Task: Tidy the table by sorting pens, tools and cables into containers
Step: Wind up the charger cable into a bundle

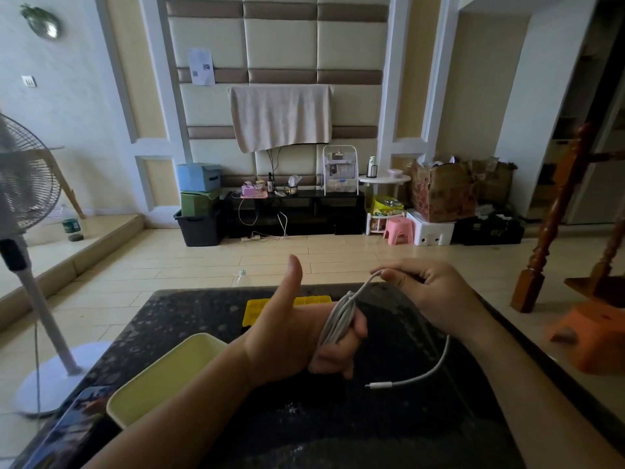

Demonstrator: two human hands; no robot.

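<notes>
Fingers (333, 360) of my left hand (291, 333) are curled inward, thumb pointing straight up, and the white charging cable (338, 319) is wrapped round them in several tight turns, so that hand is clamped on the coil. From the top of the coil one strand runs up to my right hand (433, 292), where thumb and forefinger pinch it, the other fingers bent behind. Both hands hold the cable in the air above the tabletop (203, 316), which is dark and speckled. The loose tail of the cable drops from behind my left hand, curves down in a wide bow and ends in a small white plug (378, 385) that points left, low over the dark surface; I cannot tell whether it touches.

Just left of my left forearm sits a pale yellow-green rectangular tray (162, 370), near the tabletop's left edge; the part of its inside that shows is plain, and my arm covers its near right corner. Behind my left hand, at the far edge, lies a bright yellow compartment tray (253, 311), largely hidden by the hand; what its cells hold I cannot tell.

Off the tabletop, a white standing fan (23, 184) is at the left and an orange stool (592, 333) at the right.
</notes>
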